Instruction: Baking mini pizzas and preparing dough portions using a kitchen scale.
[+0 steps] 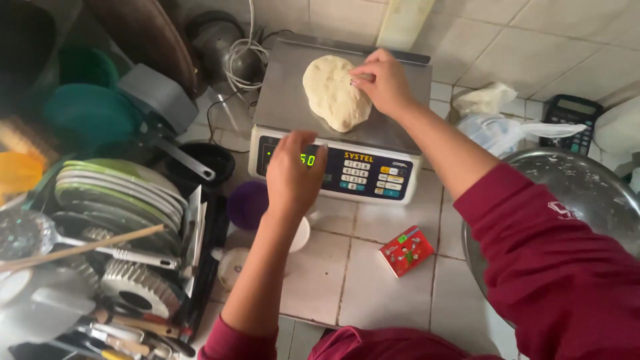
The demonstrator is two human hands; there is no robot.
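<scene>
A pale lump of dough (333,93) lies on the steel platform of a digital kitchen scale (287,100) that stands on a tiled counter. My right hand (383,83) rests on the dough's right edge, fingers pinched on it. My left hand (293,177) is over the scale's front panel, covering part of the lit green display, with fingers curled and nothing held. Both arms wear dark red sleeves pushed up.
A dish rack (113,220) with plates, utensils and a wooden stick fills the left. A large steel bowl (593,193) sits at right, a small red carton (407,250) on the tiles, a purple cup (248,203), a calculator (570,120), plastic bags (497,127), and cables (247,60) behind the scale.
</scene>
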